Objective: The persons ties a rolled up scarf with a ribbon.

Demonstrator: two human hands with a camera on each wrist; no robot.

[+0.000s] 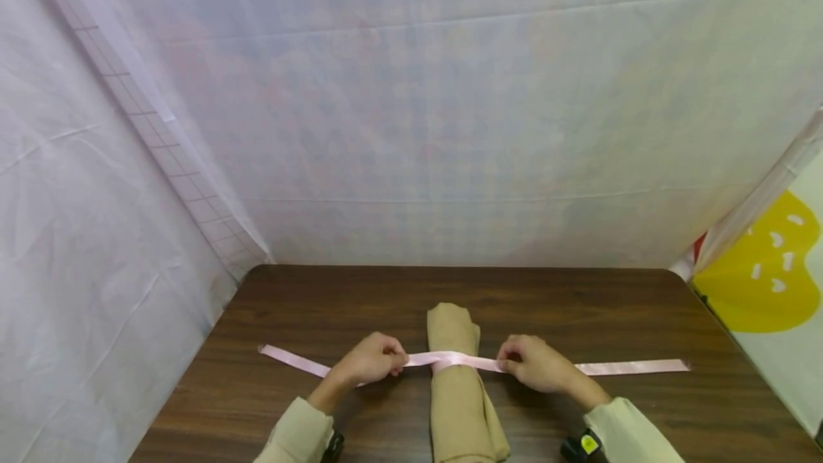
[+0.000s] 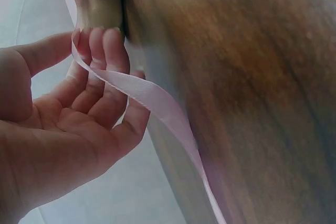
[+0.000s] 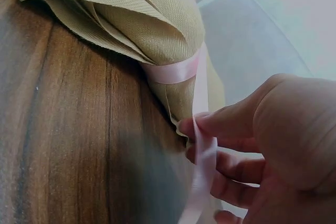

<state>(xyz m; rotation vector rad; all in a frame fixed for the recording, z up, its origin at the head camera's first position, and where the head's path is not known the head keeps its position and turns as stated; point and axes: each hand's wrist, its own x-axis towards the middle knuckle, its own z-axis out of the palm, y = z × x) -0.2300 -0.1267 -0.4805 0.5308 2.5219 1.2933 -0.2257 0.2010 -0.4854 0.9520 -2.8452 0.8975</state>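
A rolled tan cloth (image 1: 458, 406) lies lengthwise on the table, its folded layers showing in the right wrist view. Round its middle runs a pink satin ribbon (image 1: 453, 359), crossed on top and drawn in snugly. To the left of the roll, my left hand (image 1: 374, 359) pinches one ribbon length between thumb and fingers; its tail (image 2: 157, 100) trails over the fingers in the left wrist view. On the other side my right hand (image 1: 536, 363) pinches the opposite length, and that tail (image 3: 203, 174) hangs past the fingertips in the right wrist view.
The dark wooden table (image 1: 308, 299) has rounded far corners. Loose ribbon ends stretch left and right across it. Behind it hangs a pale fabric sheet (image 1: 450, 127), with another white sheet (image 1: 83, 234) at the left. A yellow printed shape (image 1: 765, 270) shows at the right.
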